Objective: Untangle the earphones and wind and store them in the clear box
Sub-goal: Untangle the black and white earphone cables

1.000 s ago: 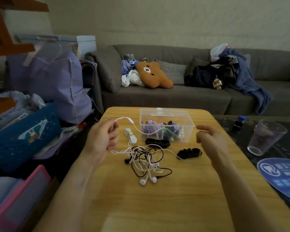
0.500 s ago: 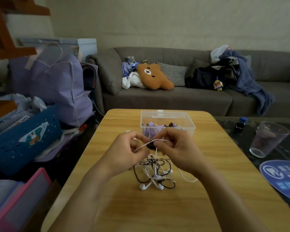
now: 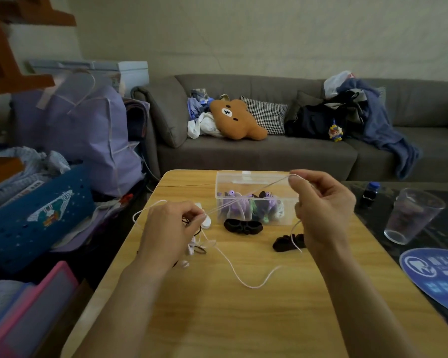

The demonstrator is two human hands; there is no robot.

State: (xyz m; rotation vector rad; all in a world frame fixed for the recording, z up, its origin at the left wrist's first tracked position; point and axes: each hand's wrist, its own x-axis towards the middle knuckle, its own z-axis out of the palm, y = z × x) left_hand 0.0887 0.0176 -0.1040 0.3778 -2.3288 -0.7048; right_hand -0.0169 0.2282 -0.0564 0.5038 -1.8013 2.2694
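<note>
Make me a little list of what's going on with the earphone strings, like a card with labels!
left hand: pinching the white cable near the tangle
right hand: pinching the white cable, raised
white cable: stretched between both hands, slack loop on the wooden table
clear box: open, purple and dark earphones inside
bundles: two black ones before the box

Your surface (image 3: 243, 319) looks like light wood w/ visible grain, smooth, satin sheen. Clear box (image 3: 254, 182) at its far edge: transparent hard plastic, glossy. White earphone cord (image 3: 233, 270) reads as thin smooth rubbery plastic, matt. Two black wound bundles (image 3: 243, 226) near the box: matt, material unclear. Cup (image 3: 411, 215) off the right edge: clear glossy plastic, approx.
</note>
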